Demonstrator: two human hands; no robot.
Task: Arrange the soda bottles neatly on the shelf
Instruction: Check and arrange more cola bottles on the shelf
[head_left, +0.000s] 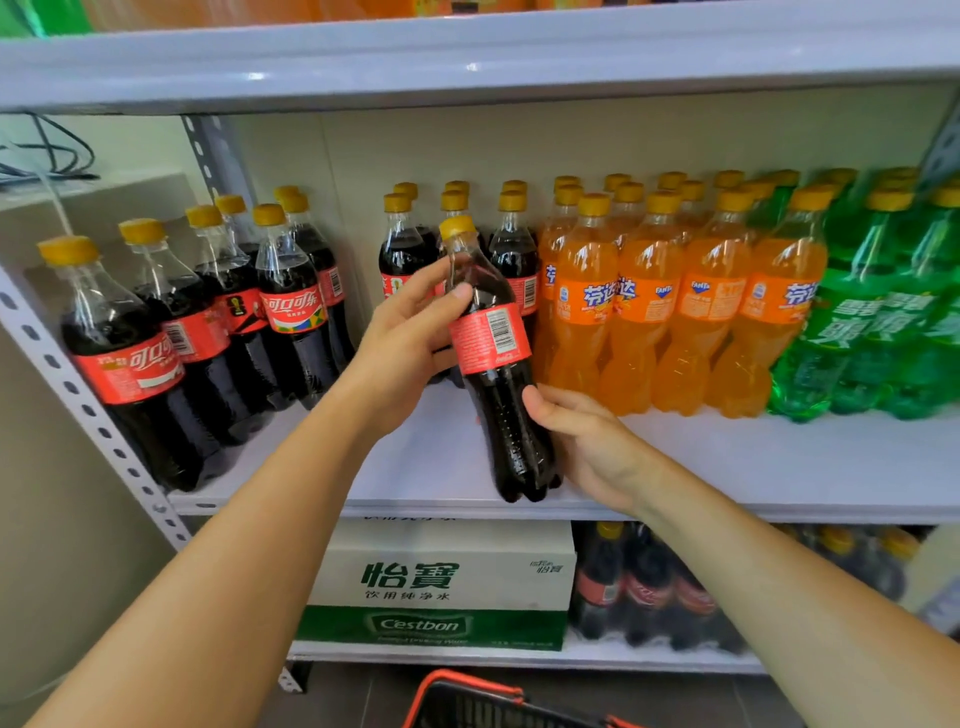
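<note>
Dark cola bottle (491, 338), tilted at the near edge of the shelf (727, 467), held by left hand (410, 332) at its label and right hand (587, 441) lower down, fingers (415, 283) clamped round it.

hands (408, 338) 2 | held cola bottle (489, 338) 1 | water carton (441, 545) 1 | basket (470, 685) 1

Both your bare forearms reach forward and up. Your left hand (410, 332) grips the cola bottle (493, 332) near its shoulder, thumb across the front. Your right hand (587, 441) cups its lower body.
</note>
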